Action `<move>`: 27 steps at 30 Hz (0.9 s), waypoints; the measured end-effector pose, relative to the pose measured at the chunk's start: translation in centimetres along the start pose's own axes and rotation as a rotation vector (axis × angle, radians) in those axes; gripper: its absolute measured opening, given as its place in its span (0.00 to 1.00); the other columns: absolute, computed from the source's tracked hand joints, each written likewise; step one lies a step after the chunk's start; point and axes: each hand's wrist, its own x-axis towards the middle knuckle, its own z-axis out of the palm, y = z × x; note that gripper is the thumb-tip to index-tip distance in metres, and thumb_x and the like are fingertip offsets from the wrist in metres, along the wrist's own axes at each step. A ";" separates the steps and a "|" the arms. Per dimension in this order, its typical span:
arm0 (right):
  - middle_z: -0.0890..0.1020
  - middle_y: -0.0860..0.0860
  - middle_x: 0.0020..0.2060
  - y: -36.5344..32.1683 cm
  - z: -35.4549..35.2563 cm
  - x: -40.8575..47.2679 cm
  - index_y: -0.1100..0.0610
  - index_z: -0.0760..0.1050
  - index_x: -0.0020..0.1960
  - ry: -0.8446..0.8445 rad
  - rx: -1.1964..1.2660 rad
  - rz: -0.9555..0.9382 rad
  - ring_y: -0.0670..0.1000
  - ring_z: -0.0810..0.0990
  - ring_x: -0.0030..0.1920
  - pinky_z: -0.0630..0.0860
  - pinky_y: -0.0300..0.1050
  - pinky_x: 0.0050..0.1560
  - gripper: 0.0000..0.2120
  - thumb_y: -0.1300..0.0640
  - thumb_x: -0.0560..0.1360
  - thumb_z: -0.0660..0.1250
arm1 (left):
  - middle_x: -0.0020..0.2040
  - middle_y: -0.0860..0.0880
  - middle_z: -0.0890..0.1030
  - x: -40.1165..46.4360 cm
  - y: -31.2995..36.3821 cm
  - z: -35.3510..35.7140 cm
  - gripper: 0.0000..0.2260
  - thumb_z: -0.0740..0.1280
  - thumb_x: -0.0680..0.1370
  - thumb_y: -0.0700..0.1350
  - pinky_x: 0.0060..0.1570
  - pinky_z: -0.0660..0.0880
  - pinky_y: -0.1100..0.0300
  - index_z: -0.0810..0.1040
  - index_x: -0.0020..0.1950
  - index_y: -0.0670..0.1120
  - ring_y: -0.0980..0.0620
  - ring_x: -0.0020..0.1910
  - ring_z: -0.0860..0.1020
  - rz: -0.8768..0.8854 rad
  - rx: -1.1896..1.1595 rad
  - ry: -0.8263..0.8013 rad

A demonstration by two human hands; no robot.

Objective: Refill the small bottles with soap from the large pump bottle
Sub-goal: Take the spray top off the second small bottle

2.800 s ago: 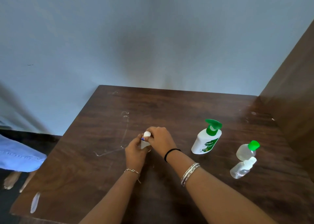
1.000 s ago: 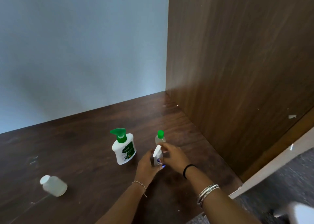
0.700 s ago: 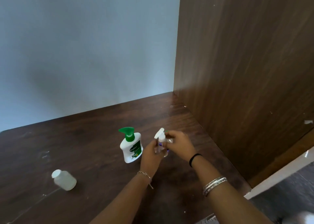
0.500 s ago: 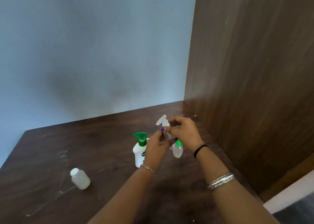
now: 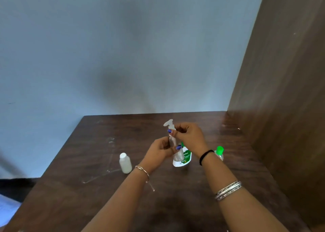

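I hold a small clear bottle (image 5: 176, 154) with a white pump top (image 5: 169, 123) upright above the table. My left hand (image 5: 161, 150) grips its body and my right hand (image 5: 190, 136) pinches the neck just under the pump top. Behind them stands the large white pump bottle (image 5: 184, 158) with a green label, its pump head hidden by my hands. A small white capped bottle (image 5: 125, 163) stands to the left. A small clear bottle with a green cap (image 5: 219, 152) stands to the right, partly behind my right wrist.
The dark wooden table (image 5: 88, 187) has pale scratch marks on its left half. A tall brown wooden panel (image 5: 281, 91) rises along the table's right side. A pale blue wall (image 5: 123, 47) stands behind the table's far edge.
I have lifted the clear pump-top bottle off the table with both hands and hold it higher. The view has swung left, so the bottles sit more to the right of the table.
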 end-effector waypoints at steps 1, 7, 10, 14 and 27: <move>0.82 0.51 0.36 0.0 0.1 0.0 0.58 0.82 0.45 -0.075 0.042 0.010 0.42 0.78 0.35 0.75 0.34 0.39 0.04 0.57 0.72 0.71 | 0.47 0.44 0.81 -0.3 0.0 -0.6 0.11 0.67 0.74 0.37 0.46 0.78 0.62 0.76 0.55 0.36 0.53 0.46 0.80 -0.016 -0.009 -0.019; 0.84 0.53 0.46 0.6 0.4 0.0 0.56 0.75 0.58 -0.301 0.370 0.131 0.56 0.82 0.50 0.76 0.53 0.56 0.10 0.59 0.77 0.64 | 0.54 0.41 0.81 -1.6 -0.2 -1.9 0.13 0.67 0.74 0.39 0.53 0.78 0.55 0.75 0.57 0.37 0.49 0.51 0.81 -0.062 -0.028 -0.045; 0.82 0.53 0.47 0.7 1.1 -0.3 0.57 0.74 0.51 -0.135 0.172 0.117 0.54 0.82 0.48 0.78 0.54 0.53 0.14 0.57 0.70 0.74 | 0.54 0.40 0.81 -1.8 -0.2 -1.3 0.13 0.67 0.73 0.40 0.54 0.77 0.54 0.75 0.56 0.36 0.46 0.52 0.80 -0.059 -0.044 -0.032; 0.83 0.51 0.42 0.9 0.9 -0.4 0.57 0.77 0.47 -0.147 0.281 0.108 0.49 0.82 0.42 0.80 0.44 0.46 0.05 0.62 0.72 0.70 | 0.51 0.43 0.81 -1.6 -0.4 -1.0 0.11 0.68 0.73 0.39 0.50 0.78 0.57 0.76 0.54 0.39 0.47 0.50 0.80 -0.068 -0.064 -0.040; 0.84 0.50 0.43 1.1 1.3 0.0 0.56 0.78 0.51 -0.170 0.485 0.159 0.49 0.83 0.45 0.80 0.45 0.51 0.06 0.63 0.75 0.65 | 0.53 0.41 0.81 -1.4 -0.6 -1.6 0.13 0.68 0.72 0.42 0.55 0.74 0.46 0.76 0.55 0.38 0.43 0.52 0.79 -0.129 -0.072 -0.018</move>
